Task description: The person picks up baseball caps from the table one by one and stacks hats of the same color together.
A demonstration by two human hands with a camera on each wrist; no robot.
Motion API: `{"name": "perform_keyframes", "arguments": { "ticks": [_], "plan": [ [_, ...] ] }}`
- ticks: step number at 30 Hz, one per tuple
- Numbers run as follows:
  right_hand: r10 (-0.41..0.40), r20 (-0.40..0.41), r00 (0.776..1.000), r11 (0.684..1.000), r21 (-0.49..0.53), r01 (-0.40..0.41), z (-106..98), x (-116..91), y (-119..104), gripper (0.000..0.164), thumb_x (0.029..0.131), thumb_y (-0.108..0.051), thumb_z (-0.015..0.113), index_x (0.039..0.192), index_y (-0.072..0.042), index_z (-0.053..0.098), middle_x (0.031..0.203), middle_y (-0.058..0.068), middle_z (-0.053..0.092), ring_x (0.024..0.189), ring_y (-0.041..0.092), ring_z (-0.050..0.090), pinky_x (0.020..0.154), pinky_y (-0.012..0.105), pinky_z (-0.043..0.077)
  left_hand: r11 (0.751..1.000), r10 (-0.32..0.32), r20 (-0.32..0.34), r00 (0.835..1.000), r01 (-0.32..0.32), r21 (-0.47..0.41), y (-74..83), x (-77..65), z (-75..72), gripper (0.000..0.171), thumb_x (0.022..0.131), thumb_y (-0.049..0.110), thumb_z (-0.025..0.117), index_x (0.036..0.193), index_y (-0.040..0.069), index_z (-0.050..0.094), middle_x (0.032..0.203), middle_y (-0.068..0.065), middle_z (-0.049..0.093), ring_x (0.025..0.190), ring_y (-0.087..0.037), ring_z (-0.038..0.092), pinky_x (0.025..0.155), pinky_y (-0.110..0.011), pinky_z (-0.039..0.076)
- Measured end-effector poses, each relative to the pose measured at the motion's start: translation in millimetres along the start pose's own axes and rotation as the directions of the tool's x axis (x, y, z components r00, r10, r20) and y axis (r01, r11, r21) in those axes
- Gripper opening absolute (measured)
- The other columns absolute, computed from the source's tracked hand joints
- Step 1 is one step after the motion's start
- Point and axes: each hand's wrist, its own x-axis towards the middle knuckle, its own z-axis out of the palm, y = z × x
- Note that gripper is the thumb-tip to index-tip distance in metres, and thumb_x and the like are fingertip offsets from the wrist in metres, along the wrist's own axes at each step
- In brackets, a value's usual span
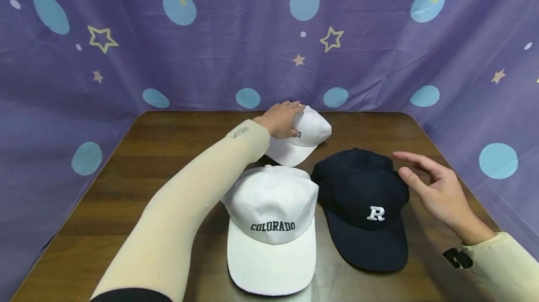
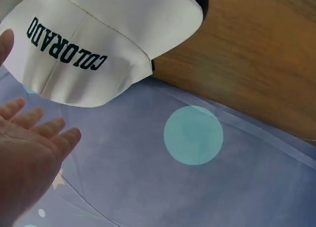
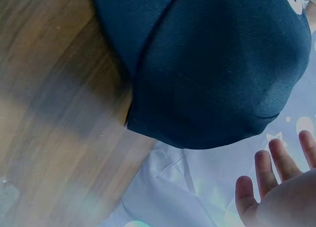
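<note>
Toward the back of the table, my left hand (image 1: 281,118) is at a white cap (image 1: 313,126), its fingers spread and partly covering the lettering. In the left wrist view that cap (image 2: 94,49) reads COLORADO, upside down, and the hand's fingers (image 2: 66,140) are extended beside its crown. Nearer the front sits another white COLORADO cap (image 1: 271,208), brim toward me. To its right lies a dark navy cap (image 1: 362,190) with a white R. My right hand (image 1: 440,194) is beside the navy crown, fingers loosely extended and holding nothing.
All three caps rest on a brown wooden table (image 1: 105,204). Behind and around it hangs a purple cloth (image 1: 236,63) with stars and blue dots. My left forearm sleeve (image 1: 181,204) crosses the table left of the front white cap.
</note>
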Motion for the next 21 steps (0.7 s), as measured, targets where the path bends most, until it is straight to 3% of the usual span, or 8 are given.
{"name": "perform_keyframes", "arguments": {
  "ticks": [5, 14, 16, 21],
  "plan": [
    [0.004, -0.003, 1.000, 1.000, 0.002, -0.004, -3, -2, 6, 0.036, 0.090, 0.000, 0.061, 0.125, -0.005, 0.060, 0.121, 0.015, 0.060, 0.112, 0.011, 0.052, 0.082, 0.011, 0.040, 0.995, -0.022, 0.033, 0.999, 0.019, 0.098, 3.1, 5.3, 5.0, 0.080, 0.088, 0.042, 0.066, 0.150, 0.015, 0.023, 0.153, -0.005, 0.026, 0.139, -0.029, 0.019, 0.114, -0.049, 0.013],
    [0.012, -0.002, 1.000, 1.000, 0.000, -0.012, -4, -4, 6, 0.036, 0.090, 0.000, 0.060, 0.125, -0.007, 0.060, 0.121, 0.018, 0.060, 0.110, 0.008, 0.053, 0.080, 0.011, 0.041, 0.985, -0.069, -0.037, 0.997, 0.074, 0.155, -14.9, 0.7, 18.2, 0.072, 0.085, 0.047, 0.068, 0.140, 0.010, 0.041, 0.136, -0.013, 0.038, 0.127, -0.033, 0.033, 0.110, -0.051, 0.021],
    [0.005, -0.004, 1.000, 1.000, 0.005, -0.005, -4, -3, 8, 0.035, 0.090, 0.000, 0.060, 0.125, -0.007, 0.060, 0.121, 0.017, 0.060, 0.109, 0.008, 0.053, 0.080, 0.011, 0.041, 0.988, -0.098, -0.036, 0.995, 0.102, 0.115, -19.9, -2.7, 19.0, 0.071, 0.084, 0.049, 0.068, 0.137, 0.010, 0.043, 0.131, -0.014, 0.039, 0.124, -0.034, 0.035, 0.109, -0.052, 0.022],
    [0.013, 0.000, 1.000, 1.000, 0.000, -0.013, -4, -4, 24, 0.037, 0.090, 0.000, 0.060, 0.126, -0.009, 0.060, 0.123, 0.012, 0.060, 0.109, 0.008, 0.053, 0.078, 0.011, 0.042, 0.982, -0.167, 0.001, 0.986, 0.166, -0.090, -35.8, -12.1, 21.6, 0.076, 0.080, 0.055, 0.069, 0.134, 0.014, 0.036, 0.124, -0.013, 0.043, 0.117, -0.030, 0.040, 0.105, -0.052, 0.026]
  ]
}}
